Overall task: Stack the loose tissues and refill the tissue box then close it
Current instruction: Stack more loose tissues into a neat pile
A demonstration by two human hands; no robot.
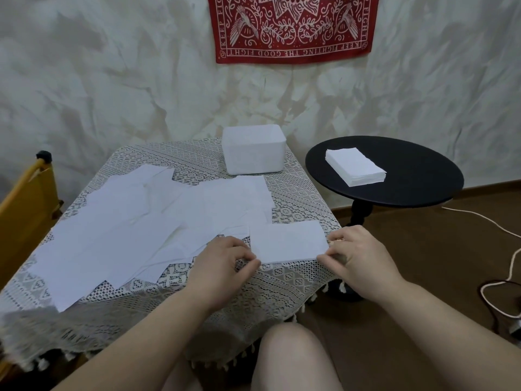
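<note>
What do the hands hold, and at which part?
A tissue: the left hand pinches its near left corner, the right hand its near right corner.

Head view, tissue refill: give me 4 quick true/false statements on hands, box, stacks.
1. Both hands, left hand and right hand, pinch the small tissue stack at its ends. True.
2. The tissue box stands on the black round table. False: it stands on the lace-covered table.
3. A neat tissue stack lies on the black round table. True.
4. The loose tissues are all gathered. False: many lie spread over the lace cloth.
</note>
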